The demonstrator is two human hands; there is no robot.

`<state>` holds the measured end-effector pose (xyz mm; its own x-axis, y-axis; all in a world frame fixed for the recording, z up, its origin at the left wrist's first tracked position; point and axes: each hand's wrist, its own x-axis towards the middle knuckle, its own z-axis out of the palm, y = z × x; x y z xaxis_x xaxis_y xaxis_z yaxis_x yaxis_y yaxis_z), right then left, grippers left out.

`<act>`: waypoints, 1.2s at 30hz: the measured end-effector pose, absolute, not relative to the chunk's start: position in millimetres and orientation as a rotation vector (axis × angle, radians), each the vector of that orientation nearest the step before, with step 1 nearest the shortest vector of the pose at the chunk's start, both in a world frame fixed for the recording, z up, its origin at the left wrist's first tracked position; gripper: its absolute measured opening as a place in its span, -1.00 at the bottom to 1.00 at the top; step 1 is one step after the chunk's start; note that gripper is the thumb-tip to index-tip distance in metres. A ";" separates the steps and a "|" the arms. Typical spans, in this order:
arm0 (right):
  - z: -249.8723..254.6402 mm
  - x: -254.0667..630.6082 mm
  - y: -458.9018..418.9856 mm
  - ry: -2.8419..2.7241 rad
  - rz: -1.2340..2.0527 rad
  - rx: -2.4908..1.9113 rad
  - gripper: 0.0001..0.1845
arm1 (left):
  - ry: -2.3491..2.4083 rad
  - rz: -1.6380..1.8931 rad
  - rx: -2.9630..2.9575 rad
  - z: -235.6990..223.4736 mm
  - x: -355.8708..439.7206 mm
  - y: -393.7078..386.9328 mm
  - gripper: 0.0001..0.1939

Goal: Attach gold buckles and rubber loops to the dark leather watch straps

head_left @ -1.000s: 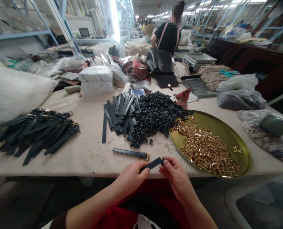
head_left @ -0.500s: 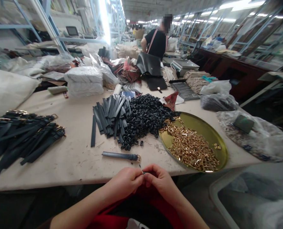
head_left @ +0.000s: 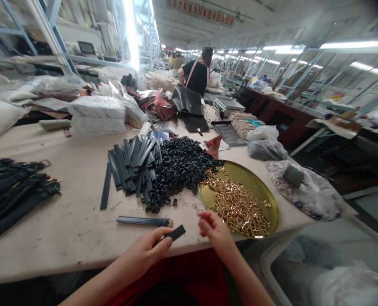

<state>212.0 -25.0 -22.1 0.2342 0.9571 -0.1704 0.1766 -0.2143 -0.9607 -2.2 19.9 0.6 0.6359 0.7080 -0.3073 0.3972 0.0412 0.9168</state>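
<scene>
My left hand (head_left: 149,251) pinches a short black strap piece (head_left: 175,233) at the near table edge. My right hand (head_left: 215,228) is apart from it, fingers loosely curled, hovering next to the gold tray (head_left: 265,191) heaped with gold buckles (head_left: 238,206). One strap with a buckle fitted (head_left: 143,221) lies on the table just beyond my left hand. Further back lie a pile of black loops (head_left: 179,168) and a stack of bare black straps (head_left: 133,163).
A heap of finished straps (head_left: 13,193) lies at the far left. Plastic bags (head_left: 303,189) sit right of the tray, white bundles (head_left: 96,114) and leather goods at the back. A person in black (head_left: 195,74) stands at the table's far end.
My hands were joined on the strap piece; now the right hand has let go and moved right toward the buckle tray. The left keeps the strap. The camera has turned right and up.
</scene>
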 end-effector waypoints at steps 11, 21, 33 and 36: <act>-22.4 304.5 9.0 -1.601 0.259 -2.401 -0.83 | 1.034 0.372 1.109 -4.3 20.2 18.5 -0.74; -17.7 317.0 10.3 -1.489 0.199 -2.220 -0.71 | 1.019 0.373 1.207 17.5 29.6 20.7 -0.72; -7.9 278.6 51.2 -1.725 0.198 -2.174 -0.87 | 1.008 0.378 1.249 12.4 28.9 14.7 -0.77; -16.5 267.8 63.2 -1.744 0.245 -2.153 -0.92 | 1.021 0.387 1.276 11.3 25.0 13.5 -0.78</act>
<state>267.8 63.2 -16.5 0.2240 0.9705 0.0891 0.9086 -0.1749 -0.3793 25.0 13.5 11.3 0.5316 0.7408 -0.4107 0.2830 0.3017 0.9104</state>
